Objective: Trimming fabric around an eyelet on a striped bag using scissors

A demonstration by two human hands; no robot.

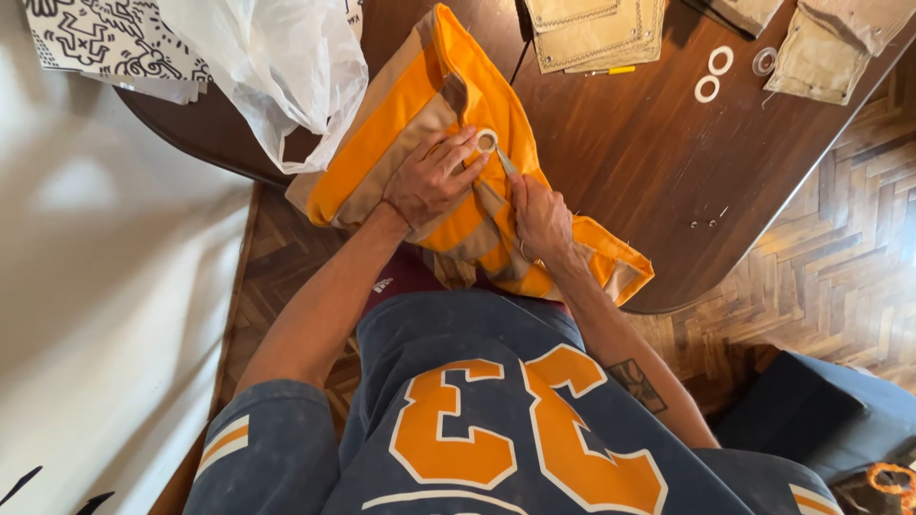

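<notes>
An orange garment with tan stripes [420, 105] lies folded over the near edge of a dark wooden table [649, 162]. My left hand [431, 179] presses on the cloth and pinches a small white ring [487, 141] against it with the fingertips. My right hand [540, 217] rests on the garment just right of the ring and holds a thin pointed metal tool [506, 164] whose tip reaches toward the ring.
Two white rings [714, 74] and a clear one [764, 61] lie on the table at the back right, beside tan fabric pieces [596, 33] and a yellow pen [620, 70]. A clear plastic bag [277, 67] sits at the back left. Herringbone wood floor lies at the right.
</notes>
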